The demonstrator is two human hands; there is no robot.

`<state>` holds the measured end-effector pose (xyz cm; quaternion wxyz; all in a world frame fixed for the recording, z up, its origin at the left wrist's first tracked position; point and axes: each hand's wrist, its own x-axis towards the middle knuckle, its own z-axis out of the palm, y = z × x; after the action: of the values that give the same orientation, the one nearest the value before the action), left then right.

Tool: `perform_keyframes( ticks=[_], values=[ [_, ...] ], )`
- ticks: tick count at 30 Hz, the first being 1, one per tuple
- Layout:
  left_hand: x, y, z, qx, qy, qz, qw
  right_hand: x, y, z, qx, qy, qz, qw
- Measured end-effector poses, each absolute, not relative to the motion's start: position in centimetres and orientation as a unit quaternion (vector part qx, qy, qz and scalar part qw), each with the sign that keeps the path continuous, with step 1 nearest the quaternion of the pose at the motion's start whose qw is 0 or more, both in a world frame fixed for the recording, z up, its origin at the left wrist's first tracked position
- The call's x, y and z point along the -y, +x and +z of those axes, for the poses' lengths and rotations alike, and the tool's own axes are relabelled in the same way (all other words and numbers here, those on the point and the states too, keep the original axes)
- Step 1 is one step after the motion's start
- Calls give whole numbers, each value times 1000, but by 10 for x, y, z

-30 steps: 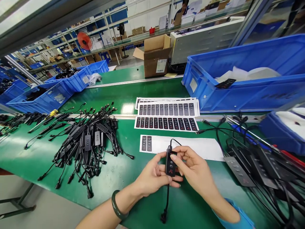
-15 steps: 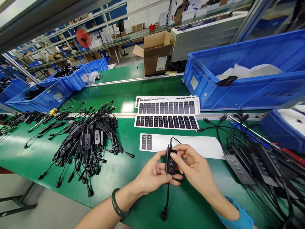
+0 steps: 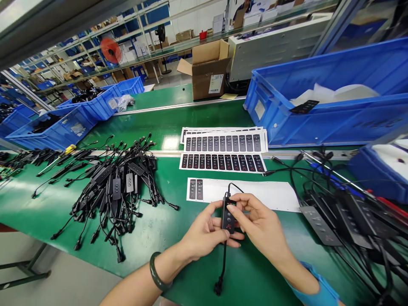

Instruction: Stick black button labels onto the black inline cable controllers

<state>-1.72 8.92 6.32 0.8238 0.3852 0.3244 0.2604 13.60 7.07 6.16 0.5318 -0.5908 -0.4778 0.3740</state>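
Observation:
My left hand [image 3: 204,236] and my right hand [image 3: 259,225] both grip a small black inline controller [image 3: 227,219] with a button label on its face. Its cable hangs down to a plug [image 3: 218,288] near the table's front edge. My right thumb presses on the upper part of the controller's face. Just behind my hands lies a white backing sheet [image 3: 255,193] with two black labels left at its near left end. A full strip of black labels [image 3: 222,162] and a stack of label sheets [image 3: 223,142] lie farther back.
A heap of black controllers with cables [image 3: 117,187] lies to the left on the green table. More controllers and cables [image 3: 344,216] lie to the right. Blue bins [image 3: 318,106] stand at back right and back left [image 3: 73,123], a cardboard box [image 3: 208,72] behind.
Almost nothing has changed; my hands stay on the controller, with only slight finger shifts and a small camera movement.

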Motion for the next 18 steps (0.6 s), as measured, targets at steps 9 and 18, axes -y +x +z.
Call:
perform_keyframes(
  ticks=[9,18],
  values=[
    [-88,-16,61,-333,395,264,814,-70,134,59,475,-603,367,525],
    [-89,-16,66,-334,389,266,816,-72,144,47,448,-604,446,486]
  ],
)
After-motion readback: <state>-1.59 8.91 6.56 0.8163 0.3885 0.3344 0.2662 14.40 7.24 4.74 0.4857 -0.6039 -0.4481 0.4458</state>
